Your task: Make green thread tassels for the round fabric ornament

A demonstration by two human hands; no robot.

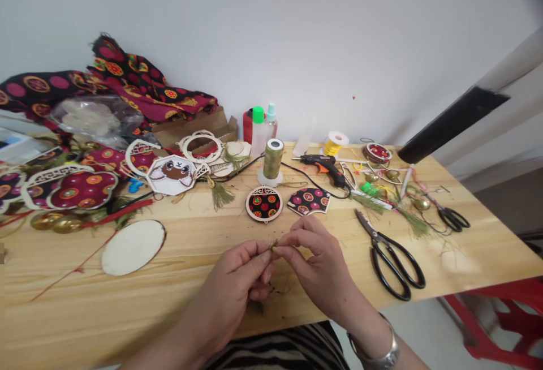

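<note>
My left hand (pixel 244 274) and my right hand (pixel 316 259) meet over the front of the table, fingertips pinched together. Between them is a small bit of olive-green thread (pixel 274 245), mostly hidden by the fingers. Just beyond the hands lie a round ornament (pixel 264 205) with patterned cloth in a pale wooden frame and a patterned cloth-covered panel (pixel 309 201). Behind these stands a spool of olive-green thread (pixel 274 159). Large black-handled scissors (pixel 390 257) rest to the right of my right hand, blades pointing away.
An orange-trigger glue gun (pixel 322 167) lies at the back, near a yellow spool (pixel 335 142). Smaller scissors (pixel 453 219) sit near the right edge. A pale oval board (pixel 134 247) is at left, before ornaments and patterned fabric (pixel 148 84). A red stool (pixel 500 319) stands at lower right.
</note>
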